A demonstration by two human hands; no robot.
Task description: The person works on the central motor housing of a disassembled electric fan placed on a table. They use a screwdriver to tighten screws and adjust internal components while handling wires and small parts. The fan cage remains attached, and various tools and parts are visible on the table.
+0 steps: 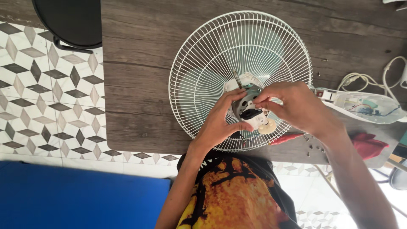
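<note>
A white wire fan grille [203, 55] with pale green blades behind it lies flat on a dark wooden table [140, 51]. Over its centre sits the fan motor assembly [250, 111], grey metal with a black part and white plastic pieces, and a metal shaft sticks up from it. My left hand [220, 123] grips the motor from the left side. My right hand [296, 106] pinches the motor's top right part with its fingertips. Both hands partly hide the motor.
A white plastic housing [364, 106] with coloured wires inside lies to the right, with a white cord [360, 78] behind it. A red-handled tool [286, 138] and small screws [313, 148] lie near the table's front edge. A black stool [70, 21] stands on the patterned tile floor, top left.
</note>
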